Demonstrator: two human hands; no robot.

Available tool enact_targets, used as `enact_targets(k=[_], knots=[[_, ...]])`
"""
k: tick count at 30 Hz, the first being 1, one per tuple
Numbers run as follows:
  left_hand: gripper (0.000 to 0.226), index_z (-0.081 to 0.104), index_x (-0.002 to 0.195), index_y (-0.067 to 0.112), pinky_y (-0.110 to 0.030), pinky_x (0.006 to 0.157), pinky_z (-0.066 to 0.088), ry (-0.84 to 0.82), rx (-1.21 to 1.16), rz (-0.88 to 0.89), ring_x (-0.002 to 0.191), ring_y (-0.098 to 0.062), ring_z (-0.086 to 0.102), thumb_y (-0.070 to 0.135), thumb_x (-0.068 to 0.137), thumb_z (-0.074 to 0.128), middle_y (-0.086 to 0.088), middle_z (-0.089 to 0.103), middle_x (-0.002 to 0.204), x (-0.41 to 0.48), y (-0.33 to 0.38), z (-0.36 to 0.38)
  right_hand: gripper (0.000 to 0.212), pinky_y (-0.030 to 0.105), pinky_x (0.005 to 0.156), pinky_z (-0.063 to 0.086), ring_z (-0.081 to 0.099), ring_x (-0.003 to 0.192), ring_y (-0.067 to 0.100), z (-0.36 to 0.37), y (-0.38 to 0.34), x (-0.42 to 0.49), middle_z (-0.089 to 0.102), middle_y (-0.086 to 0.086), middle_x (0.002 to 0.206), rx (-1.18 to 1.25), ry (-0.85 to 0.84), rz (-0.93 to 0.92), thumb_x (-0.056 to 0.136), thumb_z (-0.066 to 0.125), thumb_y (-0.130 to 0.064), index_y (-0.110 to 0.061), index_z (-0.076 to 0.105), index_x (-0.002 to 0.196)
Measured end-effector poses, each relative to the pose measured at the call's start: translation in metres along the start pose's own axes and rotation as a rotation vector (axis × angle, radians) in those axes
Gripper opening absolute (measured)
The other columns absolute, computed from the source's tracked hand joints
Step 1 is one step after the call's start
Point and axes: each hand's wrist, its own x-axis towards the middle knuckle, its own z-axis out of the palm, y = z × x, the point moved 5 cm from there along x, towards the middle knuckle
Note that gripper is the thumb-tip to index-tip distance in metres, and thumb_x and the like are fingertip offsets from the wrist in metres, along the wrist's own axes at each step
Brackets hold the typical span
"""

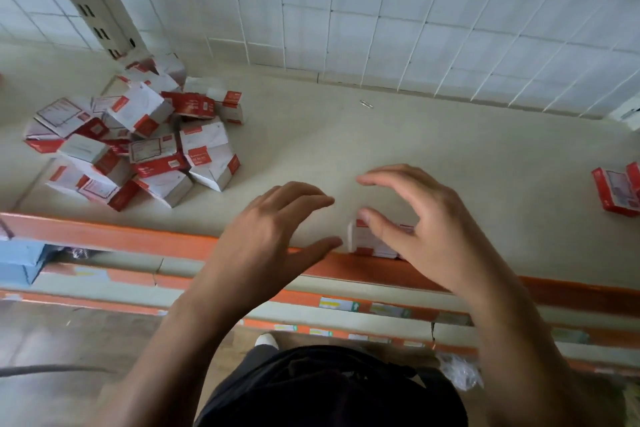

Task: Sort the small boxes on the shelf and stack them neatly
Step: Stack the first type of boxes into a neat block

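Boxes (pixel 138 135) of red-and-white card are heaped in a loose pile at the left of the shelf (pixel 450 156), tipped at all angles and well apart from the hands. More red boxes (pixel 616 189) are seen at the right edge, and a small metal clip (pixel 365 103) lies near the tiled wall (pixel 381 10). A slotted metal post (pixel 86 3) rises behind the pile. The shelf is matt and beige, edged in front by an orange rail (pixel 121 236). One small box (pixel 370 248) is set at that front edge, partly covered by the right hand (pixel 429 229), whose fingers are arched wide apart, with only the thumb laid on it. The left hand (pixel 273 229) is held straight-fingered and empty, its thumb tip just beside the box's end. A blue carton (pixel 20 260) is seen below.
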Motion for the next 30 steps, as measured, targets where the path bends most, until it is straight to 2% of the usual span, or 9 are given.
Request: enact_targets(k=[5,10,13,15,17,18,23,26,30], knots=[[0.033,0.067,0.113,0.014,-0.04,0.087,0.05,0.202,0.067,-0.165,0.106,-0.018,0.061,0.035,0.088,0.066,0.002,0.062,0.114,-0.041,-0.04,-0.055,0.028,0.03,0.095,0.047,0.061,0.109,0.015,0.056,-0.051,0.053,0.065,-0.002,0.113,0.048,-0.004,-0.143,0.089,0.072,-0.017,-0.011,0.067,0.116],[0.026,0.068,0.108,0.012,-0.038,0.086,0.05,0.341,0.152,-0.257,0.105,-0.018,0.061,0.025,0.086,0.07,0.002,0.063,0.112,-0.076,-0.072,-0.095,0.029,0.033,0.097,0.048,0.061,0.11,0.019,0.107,-0.083,0.087,0.064,0.002,0.115,0.095,0.033,-0.187,0.086,0.072,-0.012,-0.008,0.066,0.115],[0.027,0.068,0.11,0.013,-0.038,0.086,0.05,0.364,0.161,-0.286,0.107,-0.017,0.06,0.026,0.086,0.069,0.003,0.062,0.114,-0.087,-0.085,-0.11,0.038,0.03,0.105,0.043,0.056,0.121,0.022,0.127,-0.083,0.105,0.059,0.007,0.127,0.053,0.076,-0.124,0.086,0.073,-0.014,-0.007,0.063,0.122],[0.027,0.068,0.111,0.014,-0.037,0.087,0.051,0.382,0.173,-0.303,0.108,-0.016,0.059,0.026,0.087,0.069,0.003,0.061,0.116,-0.089,-0.091,-0.118,0.047,0.022,0.109,0.036,0.051,0.128,0.021,0.139,-0.08,0.116,0.055,0.009,0.137,0.026,0.043,-0.06,0.085,0.072,-0.012,-0.007,0.059,0.13],[0.027,0.067,0.113,0.013,-0.033,0.088,0.05,0.43,0.185,-0.328,0.108,-0.015,0.058,0.023,0.087,0.071,0.001,0.061,0.117,-0.09,-0.1,-0.127,0.05,0.016,0.106,0.034,0.049,0.13,0.018,0.15,-0.082,0.125,0.052,0.008,0.142,0.036,-0.028,-0.037,0.086,0.069,-0.007,-0.006,0.056,0.134],[0.028,0.067,0.113,0.012,-0.03,0.088,0.049,0.467,0.186,-0.343,0.108,-0.015,0.058,0.021,0.086,0.071,0.0,0.06,0.118,-0.091,-0.104,-0.131,0.05,0.017,0.104,0.036,0.05,0.129,0.018,0.153,-0.083,0.128,0.052,0.008,0.142,0.032,-0.051,-0.039,0.086,0.068,-0.006,-0.005,0.056,0.134],[0.04,0.063,0.119,0.011,-0.033,0.081,0.051,0.586,0.215,-0.414,0.103,-0.018,0.056,0.028,0.084,0.073,-0.006,0.056,0.122,-0.086,-0.124,-0.142,0.045,0.02,0.098,0.041,0.058,0.111,0.02,0.142,-0.086,0.123,0.06,0.005,0.119,-0.025,0.021,-0.05,0.081,0.076,-0.007,-0.009,0.064,0.124],[0.051,0.059,0.123,0.012,-0.034,0.078,0.052,0.589,0.234,-0.454,0.103,-0.02,0.055,0.037,0.083,0.076,-0.008,0.053,0.124,-0.08,-0.135,-0.139,0.044,0.024,0.094,0.046,0.06,0.107,0.017,0.128,-0.092,0.114,0.061,0.003,0.115,-0.012,0.078,-0.081,0.08,0.077,-0.006,-0.01,0.064,0.122],[0.048,0.061,0.12,0.01,-0.02,0.075,0.043,0.608,0.22,-0.454,0.097,-0.022,0.062,0.033,0.082,0.078,-0.008,0.059,0.116,-0.073,-0.142,-0.137,0.041,0.024,0.093,0.048,0.06,0.106,0.013,0.117,-0.096,0.104,0.062,0.002,0.115,0.022,0.084,-0.104,0.083,0.074,-0.008,-0.009,0.064,0.122]])
